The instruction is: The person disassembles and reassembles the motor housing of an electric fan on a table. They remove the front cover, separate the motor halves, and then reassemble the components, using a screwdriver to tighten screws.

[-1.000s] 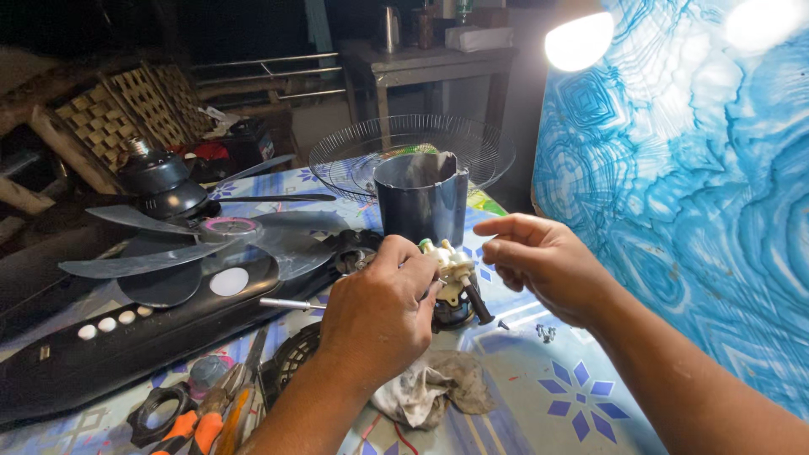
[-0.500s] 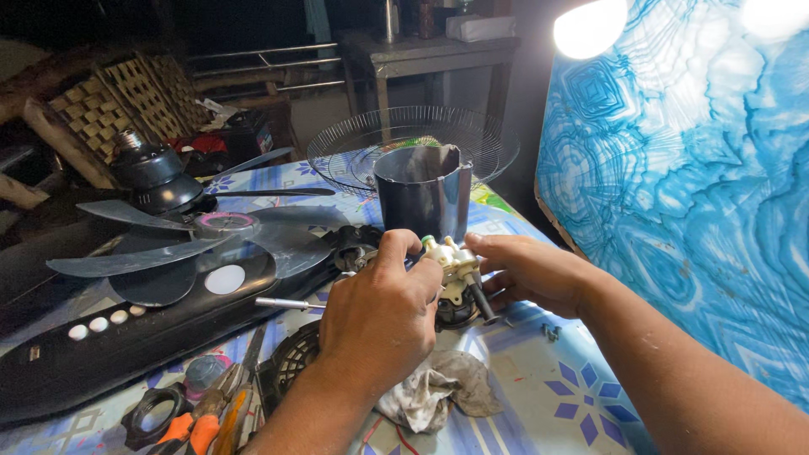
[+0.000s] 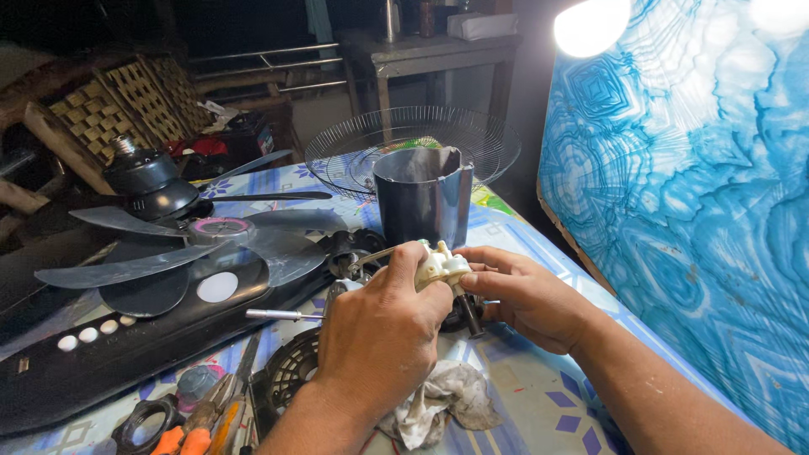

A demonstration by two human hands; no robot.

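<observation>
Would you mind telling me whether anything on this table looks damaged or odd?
The fan lies in pieces: fan blade flat on the table, wire guard behind it. The left hand and right hand grip a small cream part. A crumpled rag lies below.

A home repair bench: fan blades (image 3: 160, 244), wire fan guard (image 3: 413, 139) and pliers (image 3: 198, 417) crowd the cloth-covered table (image 3: 539, 396) around the hands.

Both hands are bare: no gloves, rings or watch show on the left hand (image 3: 383, 333) or the right hand (image 3: 527, 295). The forearms are bare too, with no sleeve reaching into view on either side. The fingernails that show are cut short. The left forearm enters from the bottom edge, the right one from the lower right corner.
</observation>
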